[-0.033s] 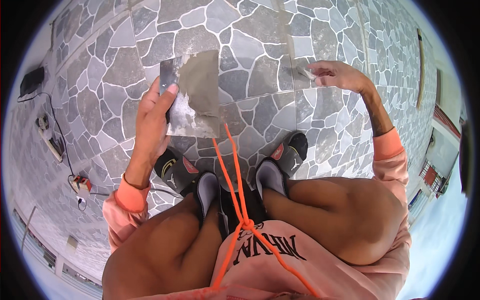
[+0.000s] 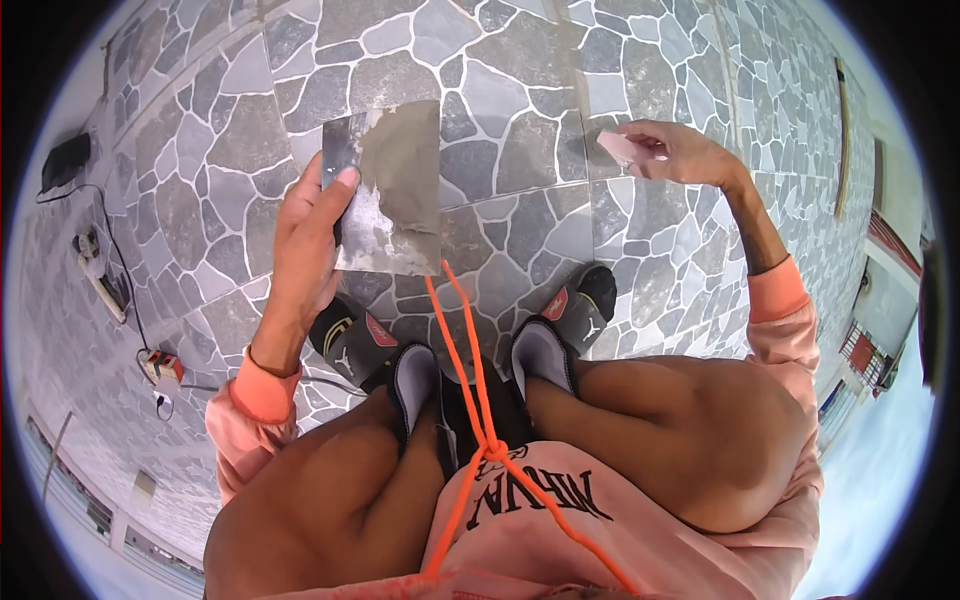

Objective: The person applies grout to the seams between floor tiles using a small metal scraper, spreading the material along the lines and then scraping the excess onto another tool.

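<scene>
My left hand (image 2: 303, 225) is closed on the left edge of a flat rectangular metal plate (image 2: 368, 235), thumb on top. Wet grey mortar (image 2: 405, 165) covers much of the plate's right side. Off to the right, my right hand (image 2: 690, 152) pinches a small, thin, pale scraper (image 2: 616, 149) between thumb and fingers. The scraper is over a joint of the stone-patterned tile floor (image 2: 510, 150); whether it touches the floor I cannot tell. Part of it is hidden by my fingers.
My feet in dark slides (image 2: 580, 310) stand apart below the plate. Orange drawstrings (image 2: 470, 340) hang between my knees. At left lie a black cable (image 2: 125, 270), a red-and-white socket box (image 2: 160, 367) and a black object (image 2: 65, 163). A long thin strip (image 2: 841, 140) lies at far right.
The scraper in my right hand has turned so that its pale face shows more. The plate in my left hand has shifted very slightly to the right.
</scene>
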The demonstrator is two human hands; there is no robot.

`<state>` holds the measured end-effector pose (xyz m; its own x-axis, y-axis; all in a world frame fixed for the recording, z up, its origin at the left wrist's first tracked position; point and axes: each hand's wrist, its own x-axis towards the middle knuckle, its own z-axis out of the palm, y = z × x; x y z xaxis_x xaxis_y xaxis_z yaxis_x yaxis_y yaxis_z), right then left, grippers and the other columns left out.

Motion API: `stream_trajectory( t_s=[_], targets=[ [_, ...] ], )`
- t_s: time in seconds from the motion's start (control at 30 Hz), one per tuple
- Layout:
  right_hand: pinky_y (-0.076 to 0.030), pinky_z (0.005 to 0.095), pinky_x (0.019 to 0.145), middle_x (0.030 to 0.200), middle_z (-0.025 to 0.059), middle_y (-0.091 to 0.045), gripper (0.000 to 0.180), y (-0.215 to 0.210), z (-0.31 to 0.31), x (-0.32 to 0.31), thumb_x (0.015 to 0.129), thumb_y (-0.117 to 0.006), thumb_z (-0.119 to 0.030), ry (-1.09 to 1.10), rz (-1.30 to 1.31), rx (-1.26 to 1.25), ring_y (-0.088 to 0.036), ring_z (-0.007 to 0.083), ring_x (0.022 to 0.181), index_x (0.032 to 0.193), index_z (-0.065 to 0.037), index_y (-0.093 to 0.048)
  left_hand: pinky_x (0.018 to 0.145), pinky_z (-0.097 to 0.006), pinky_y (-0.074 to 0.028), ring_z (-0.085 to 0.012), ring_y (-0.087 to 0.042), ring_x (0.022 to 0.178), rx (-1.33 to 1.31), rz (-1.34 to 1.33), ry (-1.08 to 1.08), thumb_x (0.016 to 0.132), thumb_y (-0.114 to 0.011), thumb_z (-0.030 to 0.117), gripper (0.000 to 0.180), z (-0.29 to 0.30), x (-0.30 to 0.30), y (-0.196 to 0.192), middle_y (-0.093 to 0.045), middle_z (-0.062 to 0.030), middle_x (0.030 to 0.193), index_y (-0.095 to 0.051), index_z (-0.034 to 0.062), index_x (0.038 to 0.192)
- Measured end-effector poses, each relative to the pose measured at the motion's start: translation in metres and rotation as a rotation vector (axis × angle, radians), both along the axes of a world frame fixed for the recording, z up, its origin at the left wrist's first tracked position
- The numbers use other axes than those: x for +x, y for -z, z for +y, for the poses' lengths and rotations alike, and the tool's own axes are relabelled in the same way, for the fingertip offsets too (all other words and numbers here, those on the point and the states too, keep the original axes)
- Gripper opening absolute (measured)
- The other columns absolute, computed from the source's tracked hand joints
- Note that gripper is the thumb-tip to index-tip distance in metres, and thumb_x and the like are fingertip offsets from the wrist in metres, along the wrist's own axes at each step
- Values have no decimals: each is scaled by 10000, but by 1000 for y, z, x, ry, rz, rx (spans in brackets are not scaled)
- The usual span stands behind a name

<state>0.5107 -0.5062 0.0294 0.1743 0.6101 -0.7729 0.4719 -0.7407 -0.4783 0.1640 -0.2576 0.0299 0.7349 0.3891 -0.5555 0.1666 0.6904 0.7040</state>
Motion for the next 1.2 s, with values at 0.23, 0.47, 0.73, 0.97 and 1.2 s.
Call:
stream_trajectory(
  t_s=[0.23,0.47,0.73,0.97,1.2],
  targets=[
    [-388,434,1060,1384,192,-384,662,42,-13,0,697,-654,-70,-669,-550,498,-388,383,1274,1332,-80,-468,836,-280,-515,-133,-624,975,35,0,48,972,-486,149,410,-5,3,-6,-604,-106,1166,-417,-19,1341],
    [-371,393,1086,1418,186,-334,622,61,-5,6,664,-689,1,-900,-703,134,-348,377,1307,1260,-56,-522,822,-282,-528,-137,-635,953,38,-15,30,969,-496,157,426,-5,0,-3,-609,-109,1155,-413,-23,1346],
    [-376,376,1071,1365,170,-370,561,47,-3,-24,675,-682,-7,-810,-805,106,-371,350,1280,1221,-65,-567,820,-284,-529,-144,-636,954,49,14,30,968,-495,156,430,-3,-1,-7,-610,-107,1150,-407,-29,1346],
    [-389,391,1065,1409,188,-342,589,61,16,-21,678,-671,14,-803,-805,110,-362,360,1300,1250,-71,-558,809,-272,-519,-130,-631,953,39,8,38,967,-485,144,409,-2,-2,-3,-614,-100,1139,-429,-30,1333],
    [-390,398,1040,1307,178,-408,459,44,16,-11,719,-634,-5,-764,-842,212,-395,344,1244,1173,-76,-610,818,-265,-514,-122,-627,954,32,12,41,968,-485,146,412,-5,-2,-5,-617,-96,1132,-421,-25,1337]
  ],
)
